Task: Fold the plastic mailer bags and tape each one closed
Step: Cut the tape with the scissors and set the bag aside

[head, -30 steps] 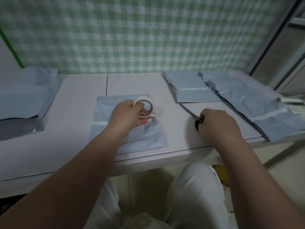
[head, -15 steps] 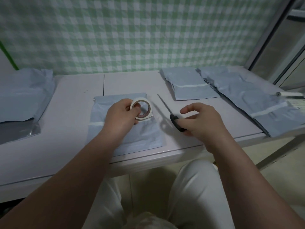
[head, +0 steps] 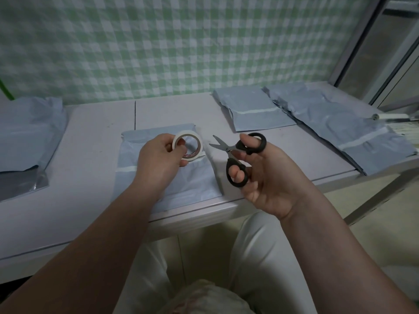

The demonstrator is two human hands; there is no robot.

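A folded pale-blue mailer bag (head: 195, 180) lies on the white table (head: 90, 141) in front of me, a tape strip across it at the left. Above it my left hand (head: 158, 164) holds a white tape roll (head: 188, 148), fingers hooked through its core. My right hand (head: 267, 175) grips black-handled scissors (head: 235, 155) with fingers through both loops. The blades are parted and point left toward the roll, a short gap away.
Two taped folded mailers (head: 251, 109) (head: 353, 132) lie at the back right. A pile of unfolded grey-blue bags (head: 27, 137) covers the table's left end. A checked green cloth (head: 181, 41) hangs behind. A metal rod (head: 394, 116) lies at the far right.
My right hand picked the scissors up off the table, turned palm up and opened the blades. My left hand lifted the tape roll slightly.
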